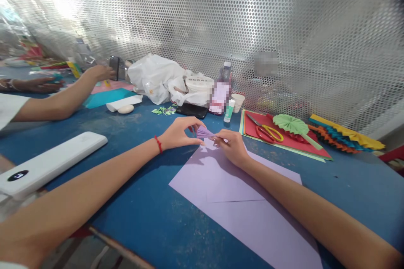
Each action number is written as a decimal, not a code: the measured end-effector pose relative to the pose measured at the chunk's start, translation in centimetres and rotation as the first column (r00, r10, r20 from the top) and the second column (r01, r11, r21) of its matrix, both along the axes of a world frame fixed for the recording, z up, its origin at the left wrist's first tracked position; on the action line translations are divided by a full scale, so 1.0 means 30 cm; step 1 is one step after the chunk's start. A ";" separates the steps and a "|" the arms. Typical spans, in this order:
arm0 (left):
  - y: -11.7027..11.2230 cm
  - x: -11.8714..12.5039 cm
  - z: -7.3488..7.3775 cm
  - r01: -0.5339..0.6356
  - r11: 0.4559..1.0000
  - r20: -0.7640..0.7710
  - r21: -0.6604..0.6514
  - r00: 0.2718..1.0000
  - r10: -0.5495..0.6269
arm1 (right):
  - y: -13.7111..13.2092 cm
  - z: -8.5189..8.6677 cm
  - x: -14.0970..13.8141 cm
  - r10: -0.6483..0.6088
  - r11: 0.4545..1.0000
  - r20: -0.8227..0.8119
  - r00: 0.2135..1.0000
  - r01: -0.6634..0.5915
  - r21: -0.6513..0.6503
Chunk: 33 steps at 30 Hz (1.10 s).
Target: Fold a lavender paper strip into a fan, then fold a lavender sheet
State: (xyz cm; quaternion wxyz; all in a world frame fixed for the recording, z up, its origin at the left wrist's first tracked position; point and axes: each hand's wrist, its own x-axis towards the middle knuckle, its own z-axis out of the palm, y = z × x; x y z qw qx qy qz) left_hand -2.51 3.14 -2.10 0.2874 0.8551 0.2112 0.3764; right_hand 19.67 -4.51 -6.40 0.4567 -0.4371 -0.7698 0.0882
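Note:
My left hand [179, 133] and my right hand [231, 144] meet over the blue table [132, 201], both pinched on a small pleated purple paper fan [204, 132]. The left fingers hold its spread end, the right fingers its narrow end. A red string circles my left wrist. Under my hands lie large lilac paper sheets [240, 201], flat on the table.
Red-and-yellow scissors [268, 132] and a green paper fan [292, 125] lie on red paper at right, beside stacked coloured pleated paper [345, 138]. A white plastic bag [158, 76], tub, bottle, glue tube and black phone [192, 110] stand behind. A white power bank [47, 163] lies left. Another person's arm [63, 100] reaches across far left.

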 end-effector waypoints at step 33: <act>-0.075 0.049 0.015 0.059 0.956 0.023 -0.289 0.998 -0.054 | 0.017 0.006 -0.032 0.121 0.897 -0.467 0.876 -0.298 -0.326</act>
